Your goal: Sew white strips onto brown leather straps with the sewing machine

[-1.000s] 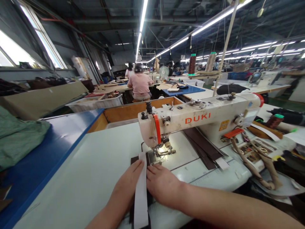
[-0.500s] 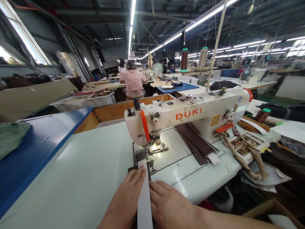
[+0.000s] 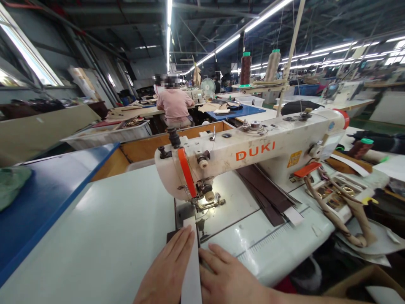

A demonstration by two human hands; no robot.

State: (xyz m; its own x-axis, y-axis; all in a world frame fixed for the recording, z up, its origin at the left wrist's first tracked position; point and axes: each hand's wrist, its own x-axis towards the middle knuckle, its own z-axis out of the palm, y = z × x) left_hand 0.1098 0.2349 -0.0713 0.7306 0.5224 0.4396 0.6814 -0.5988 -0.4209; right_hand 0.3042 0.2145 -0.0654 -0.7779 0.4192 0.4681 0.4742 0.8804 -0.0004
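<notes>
A long white strip (image 3: pixel 192 274) lies lengthwise over dark brown material (image 3: pixel 171 235), whose edges show on both sides. My left hand (image 3: pixel 169 266) is flat on the strip's left side, fingers stretched forward and fingertips on the white surface. Along the right edge rests my right hand (image 3: pixel 228 272), its fingers extended and lying against the strip; its thumb side is partly hidden. Just beyond the strip's far end is the presser foot (image 3: pixel 202 205) of a white sewing machine (image 3: pixel 221 145), lit by a small lamp. The strip's near end runs out of view.
Brown strips (image 3: pixel 264 194) lie under the machine arm. A parts tray (image 3: pixel 338 192) with metal fittings stands right, tan straps (image 3: pixel 363 219) draped over it. Thread cones (image 3: pixel 245 69) stand behind. A blue table (image 3: pixel 63 198) adjoins at left. A person in pink (image 3: pixel 175 105) sits farther back.
The camera view has shifted slightly, so the machine appears a little larger and lower. Both hands stay at the white strip, with only a small shift toward me.
</notes>
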